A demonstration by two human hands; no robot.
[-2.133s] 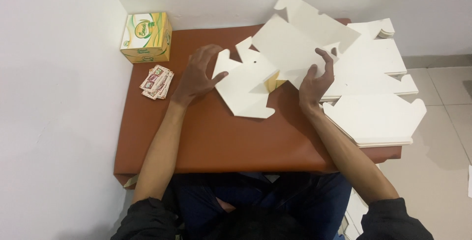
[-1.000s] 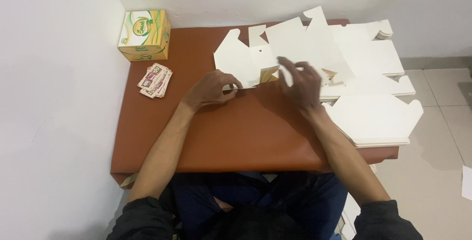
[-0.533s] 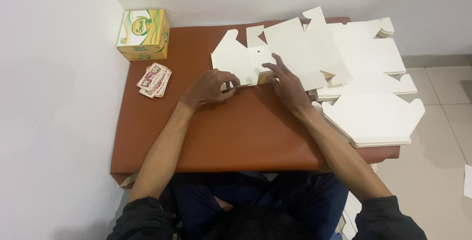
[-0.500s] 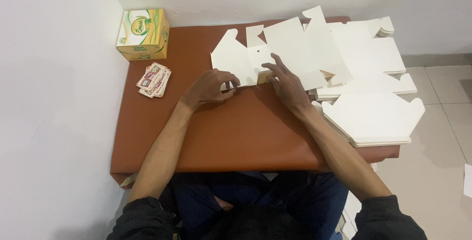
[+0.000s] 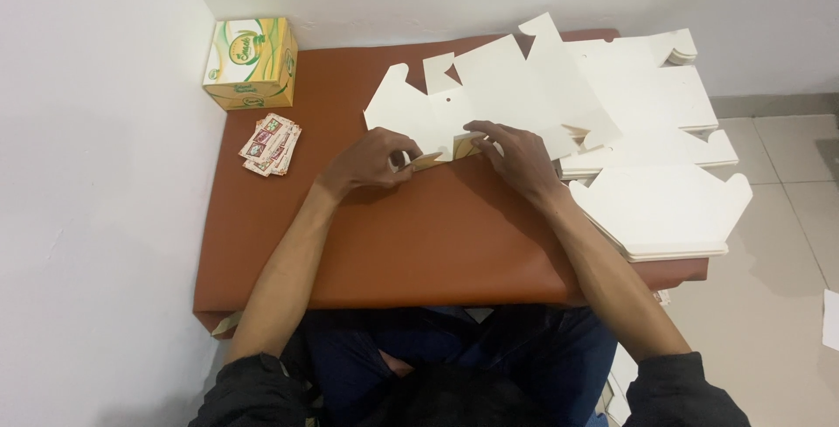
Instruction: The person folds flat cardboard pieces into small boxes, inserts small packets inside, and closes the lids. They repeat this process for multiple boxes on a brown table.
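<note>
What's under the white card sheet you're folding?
The brown table shows beneath the card sheet, and its right edge overlaps the stack of sheets. Anything else underneath is covered.

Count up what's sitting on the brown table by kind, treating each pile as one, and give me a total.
Flat white card blank under both hands: 1
Stacks of white card blanks: 2, though the far stack may be more than one pile
Yellow-green box: 1
Pile of small printed packets: 1
Total: 5

The fingers [image 5: 409,158] of the left hand [image 5: 371,161] cover part of the cardboard sheet's [image 5: 489,95] folded edge, and the small packets [image 5: 272,144] are too small to identify.
</note>
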